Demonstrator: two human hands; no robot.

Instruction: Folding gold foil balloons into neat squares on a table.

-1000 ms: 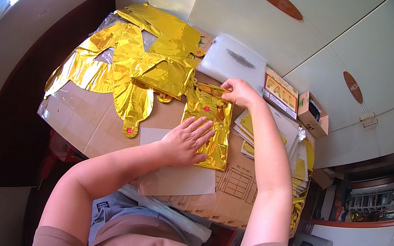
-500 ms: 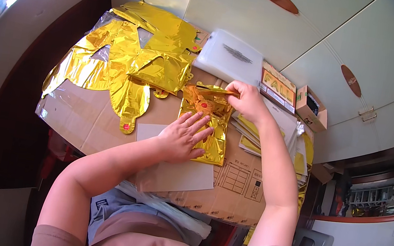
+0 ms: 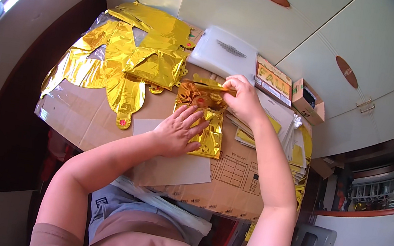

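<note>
Head view: left hand [image 3: 178,131] lies flat, fingers spread, pressing the folded gold foil balloon [image 3: 201,117] onto the cardboard sheet [image 3: 85,116]. Right hand [image 3: 240,95] pinches its top edge, which looks folded further over than half a second ago.

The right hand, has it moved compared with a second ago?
Yes. The right hand has drawn the top edge of the gold foil balloon leftward, away from the small open box.

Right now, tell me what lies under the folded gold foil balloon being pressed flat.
The foil balloon lies on brown cardboard, pressed by the left hand. A grey sheet lies beside its lower left edge. Anything directly beneath is covered.
</note>
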